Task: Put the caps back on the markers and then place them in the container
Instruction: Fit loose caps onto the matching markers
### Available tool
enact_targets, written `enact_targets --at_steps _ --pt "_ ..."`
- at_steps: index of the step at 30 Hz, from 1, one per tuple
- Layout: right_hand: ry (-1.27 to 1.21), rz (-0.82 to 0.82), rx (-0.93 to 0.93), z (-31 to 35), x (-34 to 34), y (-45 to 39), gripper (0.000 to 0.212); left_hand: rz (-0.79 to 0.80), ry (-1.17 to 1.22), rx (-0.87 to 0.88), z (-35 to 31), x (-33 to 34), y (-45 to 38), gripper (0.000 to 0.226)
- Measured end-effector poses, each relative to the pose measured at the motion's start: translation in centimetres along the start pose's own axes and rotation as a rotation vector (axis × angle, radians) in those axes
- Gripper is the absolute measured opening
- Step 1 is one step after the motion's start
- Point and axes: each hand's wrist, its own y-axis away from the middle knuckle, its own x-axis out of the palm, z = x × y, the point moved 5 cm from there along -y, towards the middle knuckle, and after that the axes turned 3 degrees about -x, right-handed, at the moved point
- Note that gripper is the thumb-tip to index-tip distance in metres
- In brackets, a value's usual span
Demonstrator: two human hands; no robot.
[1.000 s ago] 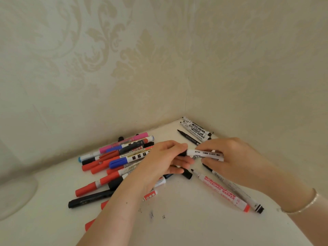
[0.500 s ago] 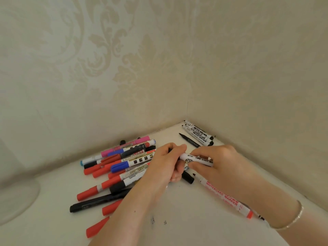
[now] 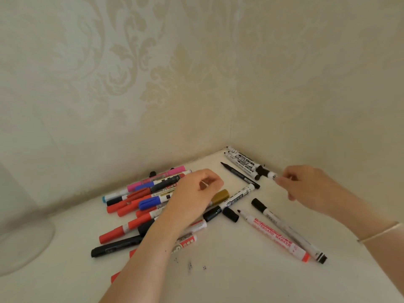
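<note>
Lower right of frame: a red-printed whiteboard marker (image 3: 274, 235) was seen lying uncapped on the smooth pale tabletop (image 3: 229, 276), a loose black cap (image 3: 230, 214) just beside its tip. Centre: the left hand (image 3: 197, 193) was held loosely curled over the heap of slim plastic markers (image 3: 140, 202), nothing gripped. Farther right, the right hand (image 3: 306, 184) was pinched on a capped white marker (image 3: 265, 172) beside the corner group. Judged: capping under way; next, cap and marker must be matched. Container possibly the blurred translucent form at left edge; uncertain.
</note>
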Motion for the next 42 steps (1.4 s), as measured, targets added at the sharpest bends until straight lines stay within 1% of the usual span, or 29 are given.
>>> enact_targets --at_steps 2,3,6,8,10,12,13,15,17,20,23,25,27,29,31,33,34,35,36,38,39,42 --pt "0.239 0.095 0.069 -1.4 1.1 -0.5 0.033 0.093 -0.160 0.083 -0.4 0.7 0.2 0.014" --pt "0.317 0.136 0.089 -1.8 1.6 -0.6 0.030 0.145 -0.206 0.119 -0.5 1.2 0.3 0.018" --pt "0.443 0.199 0.114 -2.1 2.6 -0.1 0.019 0.268 -0.334 0.169 -0.2 2.5 0.6 0.029" --pt "0.531 0.188 0.102 -1.7 2.4 0.3 0.013 0.286 -0.446 0.189 -0.1 3.0 0.7 0.030" --pt "0.608 0.156 0.084 -0.8 1.8 0.2 0.012 0.274 -0.505 0.222 -0.2 3.2 0.7 0.028" --pt "0.589 0.040 0.006 0.8 1.3 -0.6 0.018 0.255 -0.528 0.250 -0.4 3.3 0.6 0.026" --pt "0.513 -0.023 -0.055 1.7 1.3 -1.4 0.022 0.237 -0.516 0.255 -0.4 3.2 0.5 0.025" --pt "0.303 -0.094 -0.177 3.4 1.9 -3.5 0.026 0.171 -0.394 0.239 -0.4 2.7 0.4 0.020" --pt "0.205 -0.086 -0.241 4.5 3.3 -5.8 0.025 0.107 -0.182 0.202 -0.5 2.0 0.3 0.015" --pt "0.205 -0.024 -0.228 4.9 5.6 -8.4 0.022 0.094 0.132 0.126 -0.5 1.1 0.2 0.018" --pt "0.296 -0.028 -0.214 5.2 6.9 -9.4 0.023 0.148 0.475 0.042 -0.5 0.7 0.4 0.027" --pt "0.318 -0.027 -0.207 5.3 7.3 -9.8 0.023 0.167 0.606 0.023 -0.6 0.5 0.4 0.030" --pt "0.281 -0.032 -0.205 5.5 7.0 -9.9 0.022 0.181 0.695 0.011 -0.5 0.4 0.3 0.029" --pt "0.094 -0.093 -0.216 5.9 5.7 -9.7 0.020 0.189 0.793 -0.020 -0.3 0.3 0.2 0.027" --pt "-0.284 -0.121 -0.207 6.7 4.0 -8.7 0.015 0.182 0.902 -0.052 -0.1 0.1 0.1 0.026" --pt "-0.668 -0.022 -0.180 7.4 2.7 -7.3 0.011 0.178 1.038 -0.081 0.0 -0.2 0.0 0.027" --pt "-0.781 0.033 -0.177 7.7 2.2 -6.6 0.008 0.176 1.098 -0.095 0.1 -0.2 -0.1 0.029" --pt "-0.834 0.068 -0.184 7.9 1.8 -6.1 0.007 0.171 1.143 -0.108 0.3 -0.3 -0.1 0.029" --pt "-0.833 0.071 -0.193 7.9 1.6 -5.8 0.007 0.166 1.174 -0.120 0.4 -0.3 -0.2 0.028" --pt "-0.710 0.018 -0.179 7.3 1.4 -5.9 0.007 0.155 1.211 -0.146 0.7 -0.1 -0.3 0.027" --pt "-0.616 0.000 -0.155 6.8 1.6 -6.2 0.007 0.148 1.217 -0.159 0.9 0.0 -0.3 0.027" --pt "-0.289 0.026 -0.109 5.8 3.6 -6.9 0.010 0.129 1.206 -0.181 1.2 0.2 -0.4 0.026"
